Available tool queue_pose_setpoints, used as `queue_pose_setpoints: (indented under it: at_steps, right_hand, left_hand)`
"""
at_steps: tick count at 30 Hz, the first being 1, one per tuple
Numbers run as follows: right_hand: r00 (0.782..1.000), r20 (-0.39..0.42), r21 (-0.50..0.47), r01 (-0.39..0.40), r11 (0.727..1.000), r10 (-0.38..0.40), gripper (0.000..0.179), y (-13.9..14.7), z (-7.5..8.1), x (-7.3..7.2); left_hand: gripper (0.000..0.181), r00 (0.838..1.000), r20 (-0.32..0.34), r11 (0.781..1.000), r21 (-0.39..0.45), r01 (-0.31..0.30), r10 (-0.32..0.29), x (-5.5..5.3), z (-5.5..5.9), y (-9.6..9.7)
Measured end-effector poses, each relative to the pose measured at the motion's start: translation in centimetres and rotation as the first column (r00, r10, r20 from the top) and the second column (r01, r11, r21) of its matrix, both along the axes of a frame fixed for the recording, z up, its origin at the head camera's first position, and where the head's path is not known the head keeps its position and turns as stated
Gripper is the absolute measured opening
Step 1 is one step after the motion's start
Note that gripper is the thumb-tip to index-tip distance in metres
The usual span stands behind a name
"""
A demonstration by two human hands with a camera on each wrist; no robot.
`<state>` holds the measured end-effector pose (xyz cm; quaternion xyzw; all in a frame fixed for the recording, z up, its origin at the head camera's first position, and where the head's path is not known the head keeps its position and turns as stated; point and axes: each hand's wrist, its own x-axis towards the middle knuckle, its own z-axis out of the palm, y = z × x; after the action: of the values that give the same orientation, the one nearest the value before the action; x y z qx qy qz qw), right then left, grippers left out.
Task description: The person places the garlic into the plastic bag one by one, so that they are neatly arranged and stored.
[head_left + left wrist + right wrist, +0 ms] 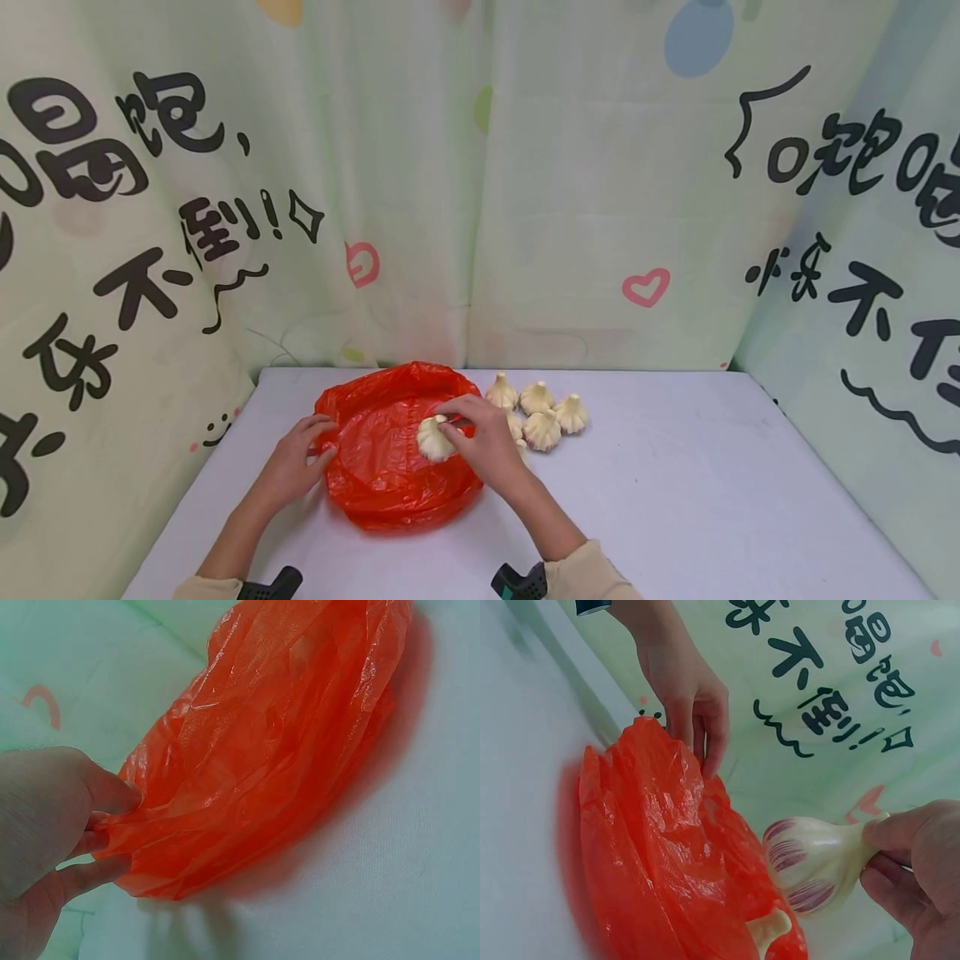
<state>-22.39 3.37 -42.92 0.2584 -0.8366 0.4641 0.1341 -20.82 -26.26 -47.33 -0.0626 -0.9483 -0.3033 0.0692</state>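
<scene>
A red plastic bag [375,417] lies spread wide on the table, its mouth facing up. At its left rim my left hand [296,458] pinches the plastic between thumb and fingers, as the left wrist view also shows. My right hand [483,437] holds a garlic bulb [433,440] by its stem over the bag's mouth. In the right wrist view that bulb [806,862] shows purple streaks and hangs beside the bag's edge. Just right of the bag, several more garlic bulbs [542,429] sit in a group, partly hidden by my right hand.
The white table [675,483] stretches to the right of the bulbs and in front of the bag. Behind it hangs a pale green curtain [555,208] with black lettering, which also closes off both sides.
</scene>
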Motion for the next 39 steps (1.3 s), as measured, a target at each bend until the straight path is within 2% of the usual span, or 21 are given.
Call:
queue_pose_setpoints:
  at_steps: [6, 12, 17, 25, 31, 39]
  right_hand:
    - [0.998, -0.025, -0.036, -0.053, 0.998, 0.053, 0.021, -0.5, -0.3, 0.0]
    - [0.997, -0.005, -0.049, -0.077, 0.996, 0.077, 0.02, -0.9, -0.6, 0.0]
    - [0.997, 0.019, -0.061, -0.071, 0.996, 0.073, 0.019, -1.3, -1.1, -0.1]
    - [0.997, 0.011, -0.083, -0.073, 0.994, 0.075, 0.017, -1.8, -1.8, -0.2]
    - [0.999, 0.005, -0.041, -0.054, 0.998, 0.054, 0.018, -2.0, -2.3, -0.3]
    - [0.998, 0.045, -0.002, -0.031, 1.0, 0.031, 0.02, -2.3, -3.1, -0.5]
  left_hand:
    - [0.043, 1.0, 0.007, 1.0, -0.001, -0.003, 0.003, 0.0, 0.1, -0.1]
    - [0.044, 1.0, 0.02, 1.0, 0.002, 0.004, -0.004, 0.1, 0.1, -0.1]
    - [0.044, 1.0, 0.012, 1.0, 0.006, 0.003, -0.003, 0.0, -0.1, -0.2]
    - [0.044, 1.0, 0.012, 1.0, 0.006, 0.007, -0.007, -0.1, 0.0, -0.1]
    - [0.043, 1.0, 0.01, 1.0, 0.002, 0.008, -0.008, 0.0, 0.0, -0.1]
    - [0.043, 1.0, 0.006, 1.0, 0.003, 0.006, -0.006, 0.0, 0.0, -0.1]
